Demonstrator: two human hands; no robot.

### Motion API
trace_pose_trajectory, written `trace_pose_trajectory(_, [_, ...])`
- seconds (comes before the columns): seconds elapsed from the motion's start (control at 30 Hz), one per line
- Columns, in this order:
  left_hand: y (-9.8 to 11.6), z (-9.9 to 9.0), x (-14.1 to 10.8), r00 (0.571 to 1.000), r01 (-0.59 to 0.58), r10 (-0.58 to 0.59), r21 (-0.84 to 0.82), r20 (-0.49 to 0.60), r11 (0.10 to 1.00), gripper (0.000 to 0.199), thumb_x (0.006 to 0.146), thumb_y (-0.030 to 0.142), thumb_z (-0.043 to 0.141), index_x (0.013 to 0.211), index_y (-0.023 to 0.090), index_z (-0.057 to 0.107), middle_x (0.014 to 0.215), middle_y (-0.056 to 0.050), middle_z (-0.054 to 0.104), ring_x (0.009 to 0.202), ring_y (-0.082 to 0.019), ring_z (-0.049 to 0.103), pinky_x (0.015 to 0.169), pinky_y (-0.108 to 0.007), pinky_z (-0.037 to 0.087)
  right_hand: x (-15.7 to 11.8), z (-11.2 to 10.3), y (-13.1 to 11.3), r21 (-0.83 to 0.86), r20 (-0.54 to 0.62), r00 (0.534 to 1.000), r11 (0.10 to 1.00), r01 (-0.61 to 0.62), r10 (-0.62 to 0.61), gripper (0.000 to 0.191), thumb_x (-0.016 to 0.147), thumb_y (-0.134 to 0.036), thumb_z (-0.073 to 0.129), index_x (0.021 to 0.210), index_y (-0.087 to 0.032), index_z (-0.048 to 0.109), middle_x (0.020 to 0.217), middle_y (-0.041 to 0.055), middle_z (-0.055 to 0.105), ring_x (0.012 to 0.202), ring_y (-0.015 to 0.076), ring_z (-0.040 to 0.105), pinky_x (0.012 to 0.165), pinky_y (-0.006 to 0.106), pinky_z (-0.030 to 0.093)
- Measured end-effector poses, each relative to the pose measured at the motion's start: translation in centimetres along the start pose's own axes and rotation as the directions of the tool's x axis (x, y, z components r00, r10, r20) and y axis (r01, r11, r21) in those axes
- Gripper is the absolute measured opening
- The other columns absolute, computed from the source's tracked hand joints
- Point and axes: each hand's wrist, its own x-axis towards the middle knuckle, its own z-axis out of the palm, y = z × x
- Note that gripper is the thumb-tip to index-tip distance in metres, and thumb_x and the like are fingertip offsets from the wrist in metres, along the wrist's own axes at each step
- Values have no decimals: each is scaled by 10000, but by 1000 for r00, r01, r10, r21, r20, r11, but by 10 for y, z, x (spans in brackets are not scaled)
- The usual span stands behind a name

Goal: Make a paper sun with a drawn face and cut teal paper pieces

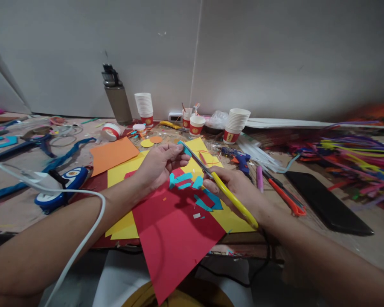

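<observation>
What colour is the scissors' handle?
Yellow. The handle, in the right hand, shows best in the head view.

The person's left forearm [60,243] and right forearm [320,247] are bare and taper to the wrists; the left hand [160,164] and right hand [240,187] are bare too. Low in view shows a rounded mustard-yellow shape [195,294] (worn or not, I cannot tell).

There are two hands, left hand [161,166] and right hand [232,183], one pair of scissors [226,190], one orange sheet [113,155], at least two yellow sheets [124,226], several blue scraps [205,203] too jumbled to count, two paper discs [146,143], two cup stacks [144,104], two cups [197,125] between them, one bottle [119,104], one glue gun [242,161], one pink marker [260,179] and one phone [328,202].
</observation>
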Motion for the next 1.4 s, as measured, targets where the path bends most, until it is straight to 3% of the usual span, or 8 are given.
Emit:
trace_pose_trajectory(0.53, [2, -6, 3, 996, 60, -64, 51, 65, 997, 59, 812, 125, 612, 757, 106, 616, 612, -26, 649, 562, -80, 629, 562, -156, 529, -1, 3, 5, -29, -33, 999, 999, -14, 13, 379, 867, -490, 533, 646, -199, 435, 606, -43, 401, 554, 99, 362, 500, 236, 265])
trace_pose_trajectory(0.7, [2, -6, 3, 994, 62, -68, 65, 88, 996, 106, 737, 148, 674, 715, 122, 574, 607, -3, 621, 542, -74, 598, 512, -158, 481, 3, 2, 8, -14, -105, 993, 999, -48, 46, 360, 877, -479, 509, 657, -202, 440, 570, -46, 415, 512, 94, 388, 492, 235, 281])
trace_pose_trajectory(0.9, [0, -11, 7, 997, 18, -25, 102, 74, 995, 224, 694, 145, 702, 669, 138, 480, 848, -36, 698, 498, -25, 531, 430, -142, 374, 7, -3, 20, -42, -183, 980, 996, -83, 74, 372, 862, -523, 505, 674, -203, 477, 555, -33, 463, 473, 96, 404, 454, 232, 276])
trace_pose_trajectory(1.23, [-6, -12, 8, 988, -5, -23, 183, 150, 983, 328, 685, 130, 752, 928, 141, 532, 828, -59, 719, 590, -94, 646, 560, -199, 510, 7, -5, 22, 53, -189, 971, 989, -140, 148, 371, 844, -550, 531, 744, -193, 539, 546, -39, 482, 418, 81, 411, 408, 213, 295])
trace_pose_trajectory(1.4, [-10, -5, -3, 957, -24, -81, 354, 279, 935, 273, 704, 206, 770, 847, 126, 552, 844, -77, 722, 650, -138, 689, 601, -234, 546, 6, -7, 20, 166, -185, 961, 970, -176, 206, 353, 828, -541, 568, 800, -189, 559, 542, -51, 475, 388, 70, 405, 381, 202, 298])
